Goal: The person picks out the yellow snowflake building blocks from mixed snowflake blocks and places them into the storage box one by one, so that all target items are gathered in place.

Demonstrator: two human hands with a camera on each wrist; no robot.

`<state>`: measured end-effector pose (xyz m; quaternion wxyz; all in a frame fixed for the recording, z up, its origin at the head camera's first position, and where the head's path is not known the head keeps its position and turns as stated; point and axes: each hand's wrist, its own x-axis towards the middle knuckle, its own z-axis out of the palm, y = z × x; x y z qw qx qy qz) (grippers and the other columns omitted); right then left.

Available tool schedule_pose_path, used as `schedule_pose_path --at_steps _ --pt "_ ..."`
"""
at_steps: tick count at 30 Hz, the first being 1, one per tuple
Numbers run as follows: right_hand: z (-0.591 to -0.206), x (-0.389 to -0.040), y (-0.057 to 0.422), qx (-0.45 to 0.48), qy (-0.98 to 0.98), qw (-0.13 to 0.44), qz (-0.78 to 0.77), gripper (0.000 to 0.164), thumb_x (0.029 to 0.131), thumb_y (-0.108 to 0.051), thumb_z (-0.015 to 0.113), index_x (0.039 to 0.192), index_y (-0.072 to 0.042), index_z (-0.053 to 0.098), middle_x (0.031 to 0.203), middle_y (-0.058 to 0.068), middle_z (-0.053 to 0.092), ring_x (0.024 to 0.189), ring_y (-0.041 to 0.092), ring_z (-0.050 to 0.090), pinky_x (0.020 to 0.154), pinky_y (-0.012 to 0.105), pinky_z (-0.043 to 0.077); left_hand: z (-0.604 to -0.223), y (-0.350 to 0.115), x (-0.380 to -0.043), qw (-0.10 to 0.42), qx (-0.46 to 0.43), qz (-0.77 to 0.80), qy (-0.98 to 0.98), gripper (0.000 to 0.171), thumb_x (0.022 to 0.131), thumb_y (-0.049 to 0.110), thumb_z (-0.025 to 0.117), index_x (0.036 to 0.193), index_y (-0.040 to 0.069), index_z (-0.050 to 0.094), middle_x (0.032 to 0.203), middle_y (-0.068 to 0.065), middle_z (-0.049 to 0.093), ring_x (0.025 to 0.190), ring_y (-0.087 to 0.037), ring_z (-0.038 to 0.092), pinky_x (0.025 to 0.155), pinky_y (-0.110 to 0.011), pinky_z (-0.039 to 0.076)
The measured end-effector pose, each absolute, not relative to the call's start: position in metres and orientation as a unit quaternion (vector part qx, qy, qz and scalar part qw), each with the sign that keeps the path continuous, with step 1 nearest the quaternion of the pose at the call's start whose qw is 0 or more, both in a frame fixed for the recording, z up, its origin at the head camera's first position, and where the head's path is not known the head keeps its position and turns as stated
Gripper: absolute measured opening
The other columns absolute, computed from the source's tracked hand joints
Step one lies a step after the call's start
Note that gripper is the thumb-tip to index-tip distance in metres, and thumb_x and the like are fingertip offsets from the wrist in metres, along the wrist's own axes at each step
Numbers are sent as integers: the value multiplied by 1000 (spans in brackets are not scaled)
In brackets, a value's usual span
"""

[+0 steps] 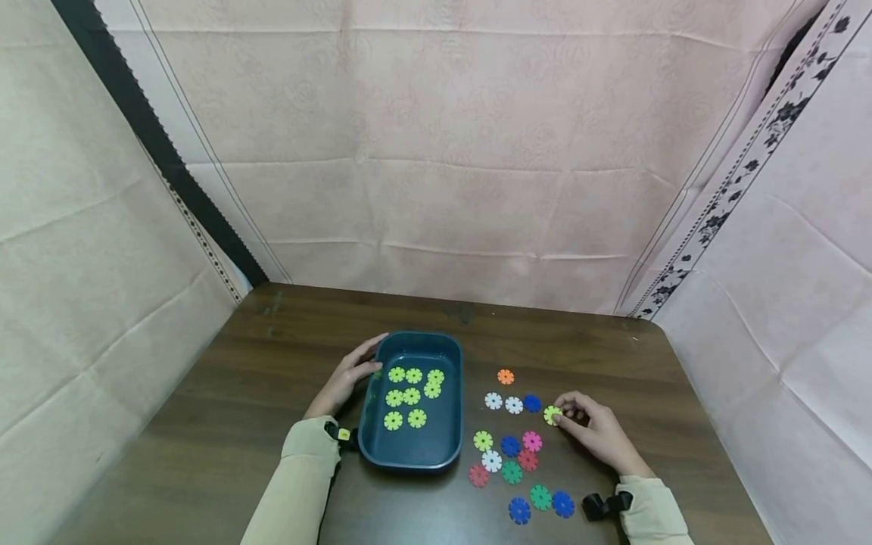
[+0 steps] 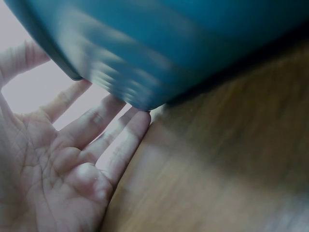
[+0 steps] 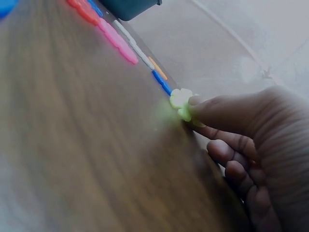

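Note:
My left hand (image 1: 346, 381) touches the left wall of a dark teal tray (image 1: 412, 453), fingers fairly straight. From the left wrist view, fingertips (image 2: 137, 121) meet the tray's outer side. Several yellow-green notched discs (image 1: 412, 396) lie inside the tray, two of them overlapping. Right of the tray, my right hand (image 1: 599, 433) pinches another yellow-green notched disc (image 1: 550, 415) between thumb and finger. The right wrist view shows this disc (image 3: 180, 98) tilted up close to the tabletop. A blue disc (image 1: 532, 403) lies just left of it.
Loose notched discs lie between tray and right hand: orange (image 1: 506, 377), white (image 1: 493, 401), yellow-green (image 1: 483, 440), pink (image 1: 532, 441), red (image 1: 478, 475), green (image 1: 541, 497) and blue (image 1: 519, 510). Pale cloth (image 1: 450, 166) hangs around the brown wooden table (image 1: 204, 446).

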<state>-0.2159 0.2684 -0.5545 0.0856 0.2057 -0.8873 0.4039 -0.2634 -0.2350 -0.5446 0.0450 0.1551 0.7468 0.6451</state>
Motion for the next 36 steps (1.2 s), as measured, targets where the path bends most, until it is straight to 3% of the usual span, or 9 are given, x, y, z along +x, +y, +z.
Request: schedule_pose_path --at_steps 36 --pt "-556 -216 269 190 -881 72 427 15 92 -24 76 103 -25 67 85 -11 66 75 10 59 66 27 48 -544 -234 -262 42 157 641 751 53 103 20 55 153 32 42 149 -4 49 135 -30 44 109 -61 29"
